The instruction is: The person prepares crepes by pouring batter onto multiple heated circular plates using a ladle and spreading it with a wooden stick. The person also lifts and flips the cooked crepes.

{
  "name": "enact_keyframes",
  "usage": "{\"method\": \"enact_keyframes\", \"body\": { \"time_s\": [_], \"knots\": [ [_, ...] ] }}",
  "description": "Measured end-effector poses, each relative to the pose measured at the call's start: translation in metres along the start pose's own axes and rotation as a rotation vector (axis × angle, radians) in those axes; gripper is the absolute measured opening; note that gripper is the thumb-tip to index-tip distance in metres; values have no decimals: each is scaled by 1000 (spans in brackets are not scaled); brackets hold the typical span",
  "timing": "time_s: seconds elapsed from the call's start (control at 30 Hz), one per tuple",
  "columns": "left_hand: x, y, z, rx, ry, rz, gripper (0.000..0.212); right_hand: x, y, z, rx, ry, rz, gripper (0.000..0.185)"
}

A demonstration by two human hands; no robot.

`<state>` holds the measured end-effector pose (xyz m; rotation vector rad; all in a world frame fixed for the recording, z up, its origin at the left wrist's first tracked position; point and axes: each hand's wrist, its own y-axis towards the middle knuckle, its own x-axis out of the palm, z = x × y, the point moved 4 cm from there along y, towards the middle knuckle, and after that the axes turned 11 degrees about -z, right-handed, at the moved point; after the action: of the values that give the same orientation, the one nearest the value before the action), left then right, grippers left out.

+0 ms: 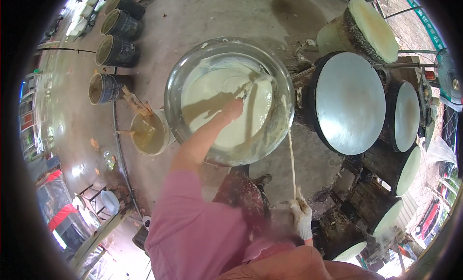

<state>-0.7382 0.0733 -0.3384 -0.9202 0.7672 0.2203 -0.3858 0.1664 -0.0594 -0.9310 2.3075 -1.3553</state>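
A wide steel basin [173,99] of pale, thick batter [217,86] stands before me. My left hand [234,108] reaches into the basin, bare at the wrist. Its fingers are coated with batter or sunk in it, so their pose and anything they hold are hidden. At the lower right, my right hand [303,216] wears a white knitted glove smeared with batter. It grips one end of a long thin stick [291,153], also coated. The stick's far end lies against the basin's right inner wall.
Round flat griddles [350,102] line the right side, the largest close to the basin. One griddle at the back right [374,30] bears a pale sheet. To the left are a bucket of yellowish liquid [146,135] with wooden pieces and several dark buckets [117,52].
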Motion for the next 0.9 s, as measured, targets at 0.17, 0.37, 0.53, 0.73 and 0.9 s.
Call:
{"method": "enact_keyframes", "body": {
  "time_s": [0.17,0.37,0.53,0.73,0.9],
  "knots": [
    [12,-52,20,114,135,-260,17,-6,7,5,42,-136,-75,49],
    [54,-134,7,179,30,-354,15,-38,22,35,-72,-213,-22,34],
    [4,-116,3,173,152,-207,15,-36,17,41,-147,-229,-6,27],
    [2,-24,0,151,173,-175,18,-45,22,49,-153,-240,50,33],
    [-6,-99,17,128,282,-537,23,-58,8,77,-154,-175,12,37]
  ]
}}
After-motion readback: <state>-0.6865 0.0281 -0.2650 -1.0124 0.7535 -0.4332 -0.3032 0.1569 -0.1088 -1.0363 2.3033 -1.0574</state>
